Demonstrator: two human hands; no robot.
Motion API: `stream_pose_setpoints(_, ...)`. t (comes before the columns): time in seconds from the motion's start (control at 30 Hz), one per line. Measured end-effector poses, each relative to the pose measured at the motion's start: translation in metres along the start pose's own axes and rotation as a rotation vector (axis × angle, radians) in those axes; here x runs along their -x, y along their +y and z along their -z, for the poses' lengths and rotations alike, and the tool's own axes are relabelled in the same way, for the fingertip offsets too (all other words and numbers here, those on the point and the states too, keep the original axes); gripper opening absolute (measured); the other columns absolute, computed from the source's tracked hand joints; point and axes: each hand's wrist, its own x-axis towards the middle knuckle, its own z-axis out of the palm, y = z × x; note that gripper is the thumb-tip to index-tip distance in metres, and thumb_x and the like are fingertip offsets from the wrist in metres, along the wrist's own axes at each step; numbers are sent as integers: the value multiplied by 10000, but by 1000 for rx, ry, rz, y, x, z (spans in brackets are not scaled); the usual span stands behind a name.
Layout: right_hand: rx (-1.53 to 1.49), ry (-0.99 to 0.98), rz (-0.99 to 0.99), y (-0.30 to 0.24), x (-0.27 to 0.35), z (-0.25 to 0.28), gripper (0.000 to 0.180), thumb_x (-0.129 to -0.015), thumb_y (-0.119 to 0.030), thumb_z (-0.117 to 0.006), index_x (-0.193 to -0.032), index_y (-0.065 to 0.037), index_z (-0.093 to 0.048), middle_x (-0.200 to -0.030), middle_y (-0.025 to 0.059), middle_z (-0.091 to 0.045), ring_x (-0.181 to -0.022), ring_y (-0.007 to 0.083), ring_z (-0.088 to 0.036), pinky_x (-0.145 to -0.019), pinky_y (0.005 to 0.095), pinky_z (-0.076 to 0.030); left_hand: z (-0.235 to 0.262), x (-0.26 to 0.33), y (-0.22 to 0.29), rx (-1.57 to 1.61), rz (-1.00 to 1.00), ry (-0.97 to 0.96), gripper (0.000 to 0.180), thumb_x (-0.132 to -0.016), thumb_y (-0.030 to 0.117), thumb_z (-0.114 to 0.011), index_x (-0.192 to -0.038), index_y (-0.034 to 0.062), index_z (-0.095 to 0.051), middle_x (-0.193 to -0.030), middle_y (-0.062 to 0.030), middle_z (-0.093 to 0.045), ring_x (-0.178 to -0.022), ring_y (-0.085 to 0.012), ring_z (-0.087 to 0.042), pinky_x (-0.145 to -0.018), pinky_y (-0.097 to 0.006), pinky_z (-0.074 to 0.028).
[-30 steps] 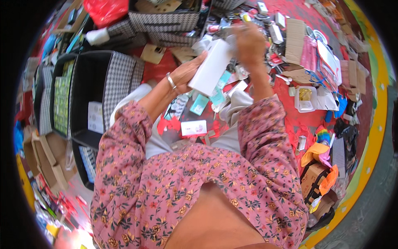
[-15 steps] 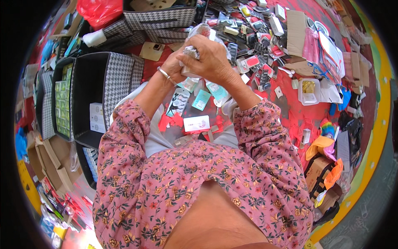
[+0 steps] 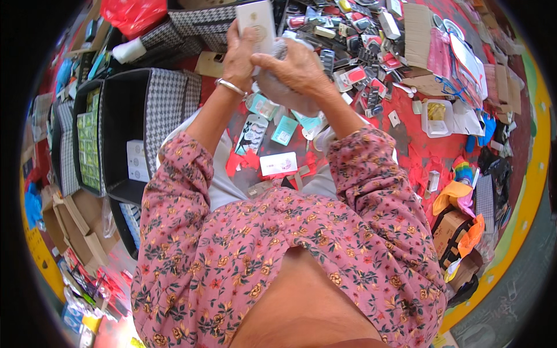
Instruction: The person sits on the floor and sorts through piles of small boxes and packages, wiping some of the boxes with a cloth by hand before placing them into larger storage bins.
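My left hand (image 3: 238,58) grips a white box (image 3: 256,26) with a round printed mark and holds it upright. Close beside it, my right hand (image 3: 296,66) is closed round a crumpled, greyish cloth-like bundle (image 3: 284,93) that hangs below the fingers, against the lower part of the box. Under my hands, between my legs, lie a teal packet (image 3: 284,130), a pack of false eyelashes (image 3: 251,133) and a white card-like box (image 3: 278,163).
Black bins with houndstooth sides (image 3: 165,107) stand at my left, one holding white boxes (image 3: 137,160), another green packs (image 3: 89,139). Small packaged goods (image 3: 362,75) pile up ahead on the right. A clear tub (image 3: 435,119) and a cardboard box (image 3: 419,43) sit at right.
The white box, mostly hidden between my hands before, now stands up in my left hand. My right hand has shifted slightly right and down with the cloth-like bundle.
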Motion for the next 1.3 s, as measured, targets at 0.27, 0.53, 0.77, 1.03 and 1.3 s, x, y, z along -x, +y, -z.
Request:
stream_pose_setpoints(0.27,-808,-132,-289,-2,-1,14,468,-688,-321,-706,-957,44,-590,-822,88,-619,-729,133,-586,-644,244,-465,8,-5,22,477,391,-330,535,-895,431,-380,-1278,61,-331,-1234,-133,-450,-1108,-252,-465,-948,-383,-375)
stream_pose_setpoints(0.53,-169,236,-27,6,-10,36,393,-774,-348,-573,-736,41,-607,-606,151,-595,-568,183,-595,-525,327,-453,13,-9,15,502,408,-146,467,-916,379,-348,-1275,81,-321,-1200,-129,-470,-1105,-276,-472,-913,-454,-407)
stream_pose_setpoints(0.77,300,361,608,-16,1,-6,243,-663,-271,-660,-711,-71,-529,-716,104,-537,-609,280,-568,-493,352,-445,25,5,-23,814,597,-453,376,-935,334,-310,-1152,61,-449,-1105,-87,-532,-983,-193,-550,-847,-356,-470)
stream_pose_setpoints(1.03,427,749,140,31,-38,65,221,-769,-262,-583,-748,-45,-549,-736,147,-575,-656,340,-570,-605,433,-440,-1,36,9,342,707,-539,472,-928,378,-310,-1253,45,-382,-1152,-116,-522,-991,-200,-550,-814,-328,-471)
stream_pose_setpoints(1.3,-377,473,-344,31,-36,70,390,-800,-377,-580,-742,8,-597,-600,43,-573,-499,155,-504,-483,330,-406,11,5,7,639,494,-270,475,-907,403,-354,-1215,46,-416,-1111,-110,-555,-966,-229,-576,-811,-371,-478)
